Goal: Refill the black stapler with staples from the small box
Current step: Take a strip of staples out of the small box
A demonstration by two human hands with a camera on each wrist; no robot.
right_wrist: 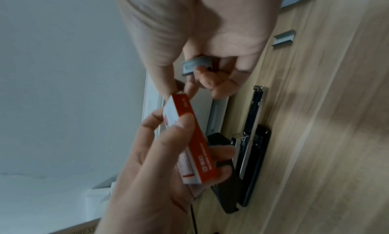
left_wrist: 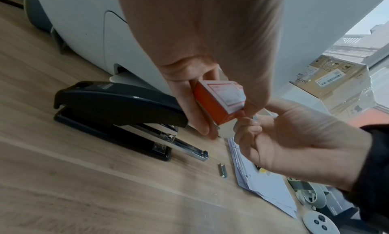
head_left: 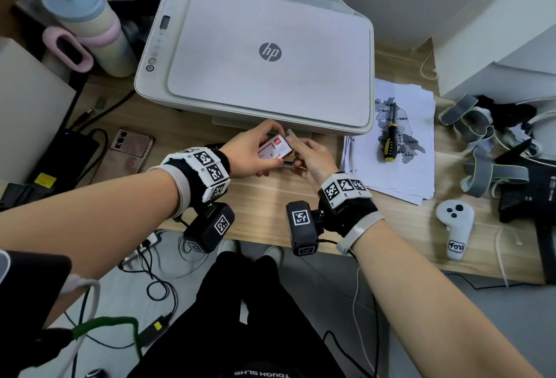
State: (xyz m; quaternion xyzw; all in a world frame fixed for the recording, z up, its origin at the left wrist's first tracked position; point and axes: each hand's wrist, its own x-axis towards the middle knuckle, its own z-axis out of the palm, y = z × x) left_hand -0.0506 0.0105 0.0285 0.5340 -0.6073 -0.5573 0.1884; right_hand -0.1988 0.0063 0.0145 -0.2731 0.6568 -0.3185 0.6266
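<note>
**Readable marks around the printer**

The white printer bore a grey round "hp" logo in the middle of its lid. To the right of the printer, a white handheld controller carried a handwritten black-bordered label whose letters could not be made out with certainty. Near the bottom edge, well below the printer, dark clothing showed "TOUGH" upside down. The small box had white print on its orange side, too blurred to read. A cardboard carton wore barcode labels, illegible.
</note>
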